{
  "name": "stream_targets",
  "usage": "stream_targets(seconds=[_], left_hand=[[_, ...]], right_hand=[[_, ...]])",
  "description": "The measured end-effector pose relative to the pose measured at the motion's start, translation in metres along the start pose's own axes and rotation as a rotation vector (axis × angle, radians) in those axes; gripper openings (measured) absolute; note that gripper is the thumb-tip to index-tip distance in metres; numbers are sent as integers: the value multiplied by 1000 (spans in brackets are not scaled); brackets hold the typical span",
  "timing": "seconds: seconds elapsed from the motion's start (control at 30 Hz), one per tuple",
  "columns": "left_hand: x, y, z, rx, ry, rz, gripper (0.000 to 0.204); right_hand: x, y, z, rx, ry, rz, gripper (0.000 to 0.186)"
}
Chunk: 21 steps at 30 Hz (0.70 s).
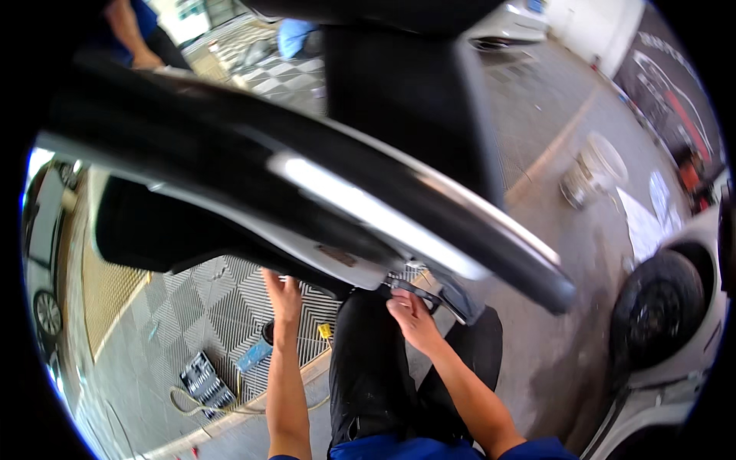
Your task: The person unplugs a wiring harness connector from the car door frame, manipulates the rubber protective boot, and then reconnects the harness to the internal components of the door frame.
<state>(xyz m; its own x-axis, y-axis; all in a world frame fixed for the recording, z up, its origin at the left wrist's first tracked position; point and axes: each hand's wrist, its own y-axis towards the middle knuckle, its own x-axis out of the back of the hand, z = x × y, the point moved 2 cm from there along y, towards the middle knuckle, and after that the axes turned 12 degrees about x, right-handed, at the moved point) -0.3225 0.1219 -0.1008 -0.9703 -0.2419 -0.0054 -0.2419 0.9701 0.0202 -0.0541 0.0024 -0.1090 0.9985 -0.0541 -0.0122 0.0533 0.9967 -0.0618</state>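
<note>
A long curved glossy black panel with silver-white strips [199, 130] crosses above me, blurred in places, with a matte black section [169, 226] beneath it. My left hand [284, 303] reaches up to the lower edge of that section, fingers closed on it and their tips partly hidden. My right hand [410, 318] is higher on my lap side, fingers closed on a dark bracket [452, 299] with a strap-like piece at the panel's lower right end. My dark trousers [368, 368] show behind both forearms.
A tool case [205, 383], blue cylinder [253, 356] and hose [184, 406] lie lower left. A bucket [590, 172], white sheet [640, 222] and car part holding a tire [655, 307] are right. A parked car [46, 261] is left; another person's arm [126, 31] is upper left.
</note>
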Motion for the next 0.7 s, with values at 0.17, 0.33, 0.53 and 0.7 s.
stream_targets(seconds=[0.17,0.33,0.53,0.7], left_hand=[[-20,-24,-28,-245,182,-174,33],[-84,-129,-65,664,-582,427,29],[-215,-135,-67,1118,-1021,657,25],[-248,-141,-78,1041,-892,233,23]], right_hand=[[-14,-5,15,104,400,-349,58],[-5,-26,20,-7,725,-425,48],[70,-93,1,-41,500,-335,38],[181,-140,60,-181,-57,-156,40]])
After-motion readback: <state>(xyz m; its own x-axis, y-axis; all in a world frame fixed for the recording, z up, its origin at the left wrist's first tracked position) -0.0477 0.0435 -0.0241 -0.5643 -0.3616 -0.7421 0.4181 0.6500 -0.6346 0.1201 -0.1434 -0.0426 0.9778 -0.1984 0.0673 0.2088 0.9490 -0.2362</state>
